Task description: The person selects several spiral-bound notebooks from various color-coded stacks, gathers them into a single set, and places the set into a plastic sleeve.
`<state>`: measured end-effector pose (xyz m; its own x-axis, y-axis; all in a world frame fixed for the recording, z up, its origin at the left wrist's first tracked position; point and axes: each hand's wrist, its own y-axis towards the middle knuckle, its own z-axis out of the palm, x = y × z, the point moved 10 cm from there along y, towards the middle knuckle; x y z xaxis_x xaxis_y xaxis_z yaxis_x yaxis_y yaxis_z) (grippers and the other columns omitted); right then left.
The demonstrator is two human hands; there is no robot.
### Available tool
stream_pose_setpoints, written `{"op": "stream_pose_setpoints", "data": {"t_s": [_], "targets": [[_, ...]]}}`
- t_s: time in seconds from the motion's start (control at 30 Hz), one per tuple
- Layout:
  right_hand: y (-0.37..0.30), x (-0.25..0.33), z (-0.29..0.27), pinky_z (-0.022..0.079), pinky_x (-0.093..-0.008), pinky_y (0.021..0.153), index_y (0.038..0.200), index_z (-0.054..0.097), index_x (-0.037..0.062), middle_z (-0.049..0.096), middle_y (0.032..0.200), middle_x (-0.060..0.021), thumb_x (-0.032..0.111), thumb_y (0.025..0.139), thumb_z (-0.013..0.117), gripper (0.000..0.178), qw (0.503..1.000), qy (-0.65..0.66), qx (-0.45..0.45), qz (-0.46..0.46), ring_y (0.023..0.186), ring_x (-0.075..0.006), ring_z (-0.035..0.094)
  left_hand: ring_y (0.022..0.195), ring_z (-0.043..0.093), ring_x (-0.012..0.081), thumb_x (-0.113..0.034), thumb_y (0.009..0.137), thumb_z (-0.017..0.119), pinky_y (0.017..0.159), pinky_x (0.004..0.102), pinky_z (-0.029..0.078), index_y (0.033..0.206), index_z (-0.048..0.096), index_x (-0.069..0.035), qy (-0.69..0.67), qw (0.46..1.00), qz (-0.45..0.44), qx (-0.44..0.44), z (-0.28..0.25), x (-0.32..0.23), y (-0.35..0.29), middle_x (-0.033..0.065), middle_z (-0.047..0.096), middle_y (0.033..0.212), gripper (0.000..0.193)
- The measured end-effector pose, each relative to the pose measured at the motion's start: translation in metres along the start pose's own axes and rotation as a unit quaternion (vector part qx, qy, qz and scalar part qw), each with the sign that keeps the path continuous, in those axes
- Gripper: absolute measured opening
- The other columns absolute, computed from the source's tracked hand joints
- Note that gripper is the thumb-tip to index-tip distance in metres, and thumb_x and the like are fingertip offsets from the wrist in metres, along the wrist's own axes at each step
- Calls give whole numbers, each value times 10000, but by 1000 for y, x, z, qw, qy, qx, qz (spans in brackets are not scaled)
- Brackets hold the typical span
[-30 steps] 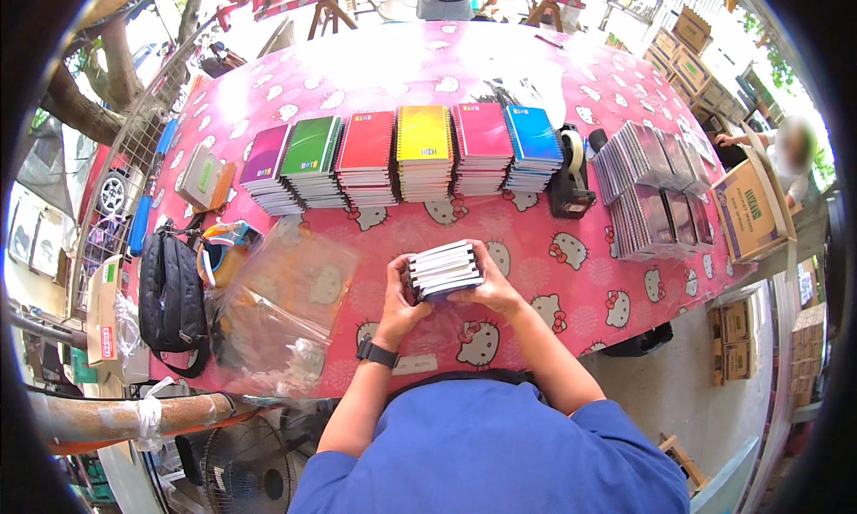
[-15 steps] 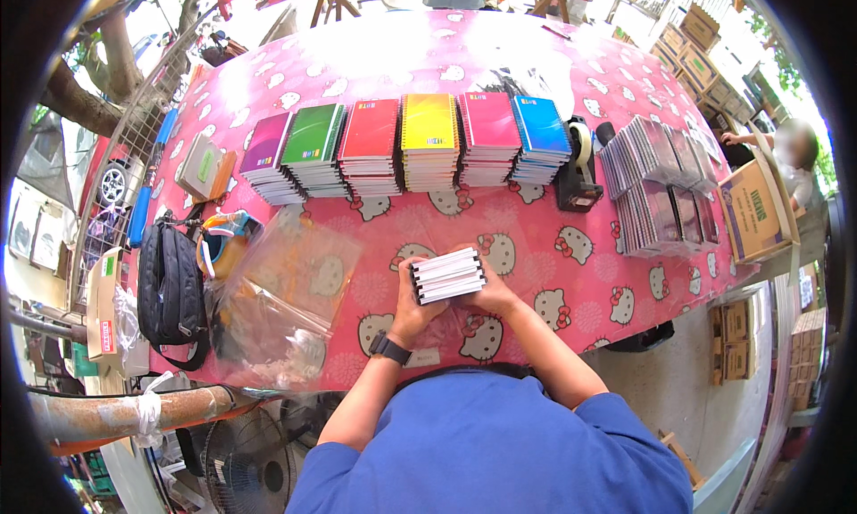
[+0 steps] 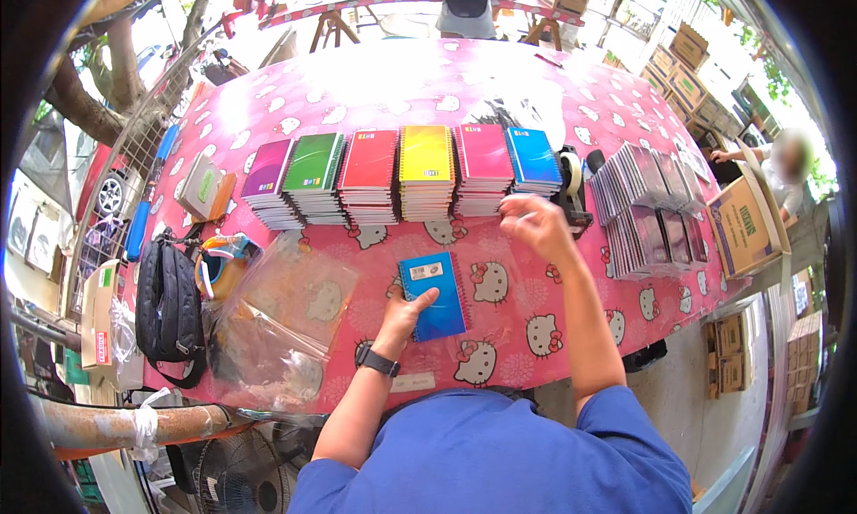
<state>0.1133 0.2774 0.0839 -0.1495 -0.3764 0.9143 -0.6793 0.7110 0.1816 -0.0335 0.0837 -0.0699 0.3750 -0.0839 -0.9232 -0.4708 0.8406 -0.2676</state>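
My left hand (image 3: 408, 316) holds a stack of spiral notebooks with a blue notebook (image 3: 437, 295) facing up, thumb across its cover. A white barcode label shows near its upper edge. My right hand (image 3: 544, 233) is raised in front of the blue pile, its fingers curled together; whatever they pinch, if anything, is too small to make out. Just beyond it stands a black tape dispenser (image 3: 576, 197). Across the table run piles of spiral notebooks: purple (image 3: 270, 167), green (image 3: 312, 161), red (image 3: 369, 161), yellow (image 3: 426, 155), pink (image 3: 485, 155) and blue (image 3: 534, 154).
Wrapped notebook packs (image 3: 647, 210) stand at the right, beside an open carton (image 3: 745, 219) and another person. Clear plastic bags (image 3: 286, 309) and a black bag (image 3: 170, 300) lie at the left. A fan (image 3: 237, 478) stands below the table edge.
The notebooks have turned from edge-on between both hands to cover up in my left hand. My right hand has let go and moved forward and right, toward the tape dispenser.
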Motion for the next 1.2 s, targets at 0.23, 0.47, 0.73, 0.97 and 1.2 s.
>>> {"op": "stream_pose_setpoints", "data": {"t_s": [0.23,0.47,0.73,0.97,1.2], "targets": [[31,-2,-58,357,-393,920,1021,648,75,628,1055,-75,205,718,714,336,828,-498,-209,-152,1024,-246,537,824,645,211,-275,693,788,701,299,532,1077,479,92,133,989,-51,-49,-4,13,10,167,643,950,614],[9,20,-92,435,-365,696,918,652,51,639,822,-98,155,805,640,154,866,-369,-266,-208,764,-257,579,828,646,218,-292,679,795,700,296,538,1058,487,105,105,993,-46,-32,5,11,7,182,641,946,629],[-10,27,67,499,-295,694,947,678,53,669,856,-105,112,789,655,171,977,-124,152,-85,761,-173,634,887,637,235,-412,704,750,774,317,506,1047,500,113,111,991,-53,-56,-19,24,16,211,629,962,675],[-57,-22,88,436,-347,882,1228,484,37,548,1168,-131,218,676,789,656,996,15,-85,-26,1051,-241,533,864,614,225,-306,655,810,785,348,503,1090,452,72,81,994,65,-25,6,-12,-9,181,599,994,679],[-92,-35,111,389,-312,956,1252,397,84,531,1144,-36,108,586,839,799,960,240,128,62,1086,-154,490,1149,437,190,-4,590,782,988,338,363,1243,333,-68,31,974,186,125,31,-39,-35,83,451,1202,795]]}}
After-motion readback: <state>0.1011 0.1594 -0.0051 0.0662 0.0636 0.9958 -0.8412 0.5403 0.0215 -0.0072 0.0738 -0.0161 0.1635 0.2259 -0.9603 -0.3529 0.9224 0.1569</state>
